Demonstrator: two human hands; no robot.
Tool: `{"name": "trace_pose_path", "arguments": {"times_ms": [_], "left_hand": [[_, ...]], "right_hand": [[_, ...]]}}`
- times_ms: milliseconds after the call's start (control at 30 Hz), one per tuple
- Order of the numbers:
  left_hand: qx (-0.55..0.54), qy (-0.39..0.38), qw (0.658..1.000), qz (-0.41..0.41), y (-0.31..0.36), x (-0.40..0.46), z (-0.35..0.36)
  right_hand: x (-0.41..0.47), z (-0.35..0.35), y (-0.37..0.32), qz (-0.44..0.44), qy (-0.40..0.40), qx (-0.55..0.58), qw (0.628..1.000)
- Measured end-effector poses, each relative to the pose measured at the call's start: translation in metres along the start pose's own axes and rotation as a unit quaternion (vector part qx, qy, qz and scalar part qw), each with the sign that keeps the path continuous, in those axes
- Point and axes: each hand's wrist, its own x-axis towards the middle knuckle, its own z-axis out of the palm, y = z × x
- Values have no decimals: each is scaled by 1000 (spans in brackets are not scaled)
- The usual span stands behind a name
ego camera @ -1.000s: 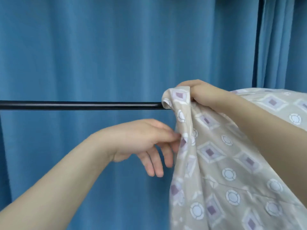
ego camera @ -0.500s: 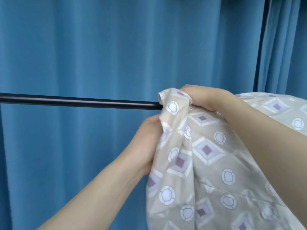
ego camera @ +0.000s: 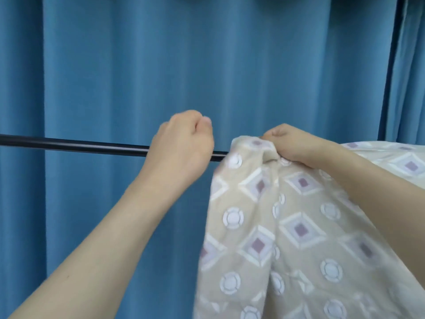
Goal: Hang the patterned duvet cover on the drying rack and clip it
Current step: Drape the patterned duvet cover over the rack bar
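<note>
While the right hand (ego camera: 296,147) pins the duvet cover (ego camera: 299,226) bunched over the right end of the black rail (ego camera: 69,143), the left hand (ego camera: 181,150), fingers curled on nothing visible, sits in front of the bare rail, probably ready to spread it left.

left hand (ego camera: 181,148): fingers curled away from the camera; whether they hold anything cannot be told.
black rack bar (ego camera: 73,143): cut off at the left edge, crossed by the left hand, hidden under the cloth to the right.
duvet cover (ego camera: 287,226): runs off the bottom and right edges; pattern blurred near the lower left hem.
right hand (ego camera: 292,146): fingertips buried in the gathered cloth; forearm leaves the right edge.
clips: none can be made out.
</note>
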Motion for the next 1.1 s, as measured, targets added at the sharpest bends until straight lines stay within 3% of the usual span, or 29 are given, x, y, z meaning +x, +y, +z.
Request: {"name": "trace_pose_path", "arguments": {"times_ms": [33,133,167,300,467,533,633,800,900,1000,1100], "left_hand": [[-6,-19,1000,-2,7,3,-1],[82,-169,982,-9,23,8,19],[105,-181,978,7,24,10,31],[142,-160,976,25,17,32,60],[99,-202,974,-19,10,51,65],[97,-177,979,-31,7,52,63],[89,-99,990,-40,7,52,60],[-69,-37,991,-113,15,55,62],[-273,-50,940,-198,14,60,61],[-365,-88,899,-227,8,62,51],[-348,-144,906,-195,4,61,37]], "right_hand": [[-2,-1,-1,10,4,7,1000],[-2,-5,-1,20,12,42,999],[-4,-6,-4,18,10,53,998],[2,-13,-12,33,3,96,995],[12,-30,-9,62,79,178,979],[10,-39,-3,69,48,131,988],[0,-50,2,130,-68,-29,989],[0,-62,-6,229,-185,-21,956],[2,-65,-15,247,-242,-25,938],[13,-67,-18,222,-202,-106,948],[27,-72,-27,160,-78,-212,961]]}}
